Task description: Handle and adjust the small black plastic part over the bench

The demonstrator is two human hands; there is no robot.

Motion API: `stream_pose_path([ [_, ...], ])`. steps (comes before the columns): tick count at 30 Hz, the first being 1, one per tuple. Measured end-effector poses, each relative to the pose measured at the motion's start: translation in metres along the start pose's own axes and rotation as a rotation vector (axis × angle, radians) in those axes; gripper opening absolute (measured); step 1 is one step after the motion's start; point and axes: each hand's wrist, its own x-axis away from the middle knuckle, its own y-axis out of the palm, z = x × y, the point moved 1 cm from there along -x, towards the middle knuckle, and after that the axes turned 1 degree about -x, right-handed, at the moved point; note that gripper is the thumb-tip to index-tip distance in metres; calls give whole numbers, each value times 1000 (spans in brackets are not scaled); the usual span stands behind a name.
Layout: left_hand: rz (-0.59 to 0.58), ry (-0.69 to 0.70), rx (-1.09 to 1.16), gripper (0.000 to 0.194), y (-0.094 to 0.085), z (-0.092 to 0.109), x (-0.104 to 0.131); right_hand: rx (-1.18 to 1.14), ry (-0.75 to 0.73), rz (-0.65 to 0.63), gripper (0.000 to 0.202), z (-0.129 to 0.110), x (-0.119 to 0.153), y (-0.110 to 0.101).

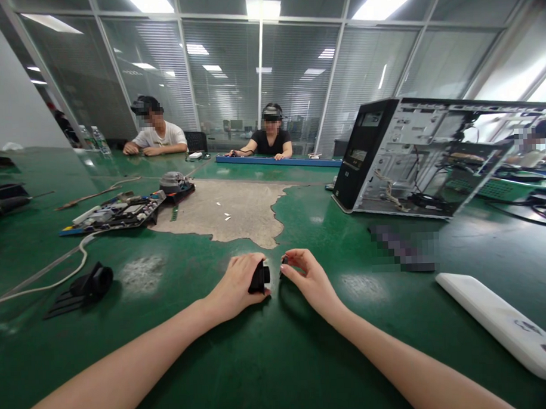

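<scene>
My left hand (240,283) is wrapped round a small black boxy device (257,278), which looks like a compact camera. A short round stub on it, like a lens, points toward my right hand. A little to the right, my right hand (306,276) pinches a small dark piece (283,266) between thumb and fingers; its kind is too small to make out. Device and piece are apart, with a narrow gap of green table (278,347) between them. Both hands are just above the tabletop, in the middle of the view.
An open computer case (365,153) stands at the right, with a white slab-like object (492,322) nearer me. To the left lie a circuit board (121,213), a fan cooler (177,183), a pale cable (83,253) and a black plastic part (90,285). Two people sit across the table.
</scene>
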Motion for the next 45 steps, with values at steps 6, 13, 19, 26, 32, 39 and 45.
stream_pose_path([
  [6, -6, 52, 6, 50, 2, 3, 0, -144, 175, -161, 28, -4, 0, 18],
  [13, -11, 77, -4, 50, 2, 4, 1, -132, 172, -202, 27, -4, 1, 24],
  [19, -27, 96, 4, 52, 1, 3, 1, 72, -24, -262, 17, -4, 13, 22],
  [26, -31, 89, 19, 52, 0, 3, 0, 76, -73, -237, 9, -7, 13, 24],
  [32, -22, 108, 12, 54, 1, 3, 1, 2, 19, -298, 17, 1, 4, 23],
  [39, -43, 99, 10, 55, 2, 0, 1, 22, -32, -454, 16, -3, 6, 16],
  [45, -44, 92, 2, 57, 1, 1, -1, 114, -63, -366, 14, -4, 6, 18],
])
